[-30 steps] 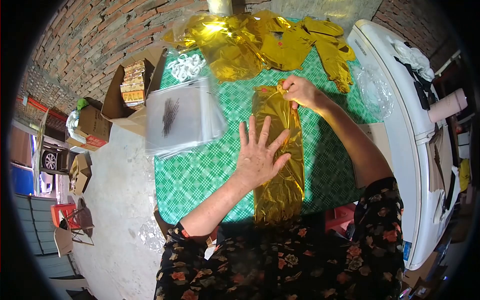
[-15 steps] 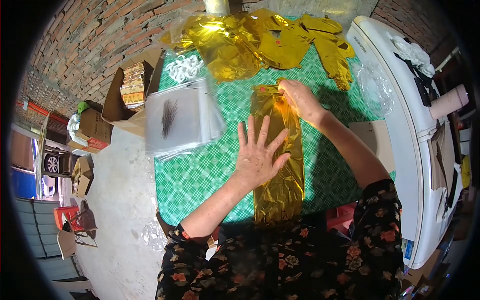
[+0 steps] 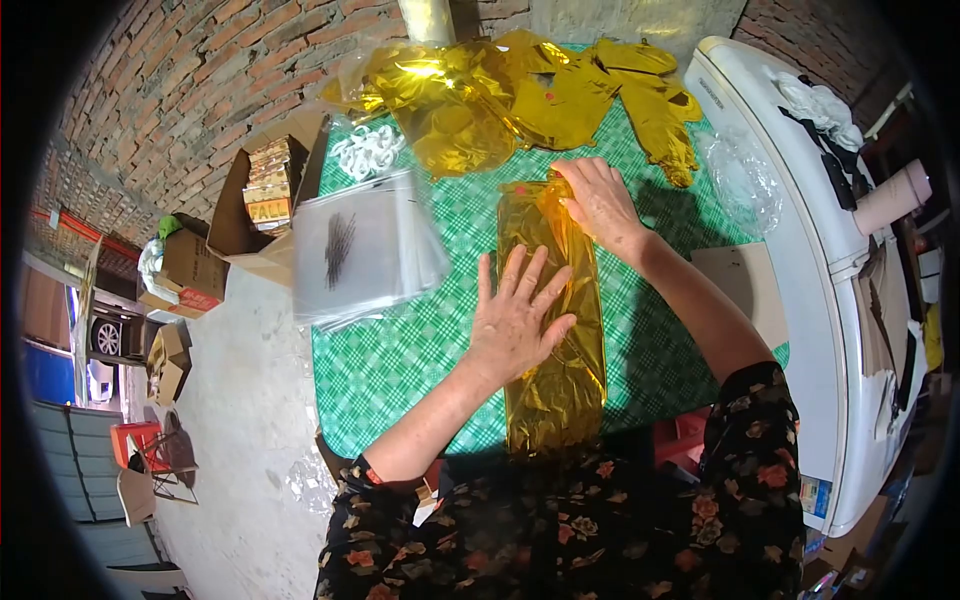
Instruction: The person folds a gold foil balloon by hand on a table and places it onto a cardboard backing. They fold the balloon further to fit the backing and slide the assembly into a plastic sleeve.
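A long folded gold foil piece (image 3: 555, 390) lies lengthwise on the green checked tablecloth (image 3: 380, 380), its near end at the table's front edge. My left hand (image 3: 515, 320) rests flat on its left middle part, fingers spread. At the far end my right hand (image 3: 602, 205) is closed on the foil's upper right corner, with the fingertips partly hidden. Left of the foil is a stack of clear plastic bags (image 3: 375, 245). More gold foil pieces (image 3: 455, 115) lie along the back of the table.
White rings (image 3: 367, 150) are heaped at the back left. A cardboard box (image 3: 235, 200) with packets stands beside the table's left edge. Crumpled clear plastic (image 3: 745, 180) and a flat beige board (image 3: 745, 285) lie on the right. A white appliance (image 3: 800, 330) borders the right side.
My left hand has slid slightly toward me on the foil. The right hand's fingers have shifted and spread more over the foil's far corner. The view has tilted a little.
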`<state>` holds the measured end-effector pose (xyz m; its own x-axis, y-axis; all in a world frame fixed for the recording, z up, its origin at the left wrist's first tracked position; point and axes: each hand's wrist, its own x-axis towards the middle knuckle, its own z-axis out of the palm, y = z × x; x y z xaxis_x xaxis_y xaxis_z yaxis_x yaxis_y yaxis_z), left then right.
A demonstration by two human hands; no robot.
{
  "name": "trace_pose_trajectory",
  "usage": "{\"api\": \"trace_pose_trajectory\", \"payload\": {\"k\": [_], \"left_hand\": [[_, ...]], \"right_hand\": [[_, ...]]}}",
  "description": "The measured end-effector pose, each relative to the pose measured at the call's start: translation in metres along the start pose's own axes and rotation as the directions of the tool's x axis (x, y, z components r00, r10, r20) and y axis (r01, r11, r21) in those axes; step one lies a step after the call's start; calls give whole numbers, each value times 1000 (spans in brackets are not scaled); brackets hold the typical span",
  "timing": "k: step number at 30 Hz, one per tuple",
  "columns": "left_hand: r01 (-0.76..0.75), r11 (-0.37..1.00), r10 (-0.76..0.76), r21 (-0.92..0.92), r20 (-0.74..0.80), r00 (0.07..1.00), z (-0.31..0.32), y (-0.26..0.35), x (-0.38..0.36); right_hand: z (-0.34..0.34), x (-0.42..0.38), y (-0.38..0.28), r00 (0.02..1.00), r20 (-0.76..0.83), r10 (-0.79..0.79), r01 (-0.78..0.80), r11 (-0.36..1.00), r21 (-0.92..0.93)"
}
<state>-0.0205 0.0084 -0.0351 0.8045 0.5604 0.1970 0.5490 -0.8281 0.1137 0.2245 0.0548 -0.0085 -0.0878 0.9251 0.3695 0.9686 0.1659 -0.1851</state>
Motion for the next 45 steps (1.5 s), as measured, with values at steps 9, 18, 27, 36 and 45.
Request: {"api": "trace_pose_trajectory", "payload": {"k": [9,18,27,36,45], "left_hand": [[6,1000,-6,1,19,1000,-3,1,0],[-3,1000,3,-14,-11,1000,0,0,0],[-10,1000,10,7,-33,999,-1,0,0],[-142,988,131,-55,-166,977,-21,-15,24],[-152,988,151,0,-102,983,9,-23,38]], "right_hand": [[-7,-9,-9,980,101,-171,156,977,146],[4,-50,-9,898,394,-199,229,973,-29],[9,-37,6,938,326,-121,152,986,-74],[9,-38,6,937,329,-119,149,987,-66],[16,-40,8,956,252,-150,181,978,-106]]}}
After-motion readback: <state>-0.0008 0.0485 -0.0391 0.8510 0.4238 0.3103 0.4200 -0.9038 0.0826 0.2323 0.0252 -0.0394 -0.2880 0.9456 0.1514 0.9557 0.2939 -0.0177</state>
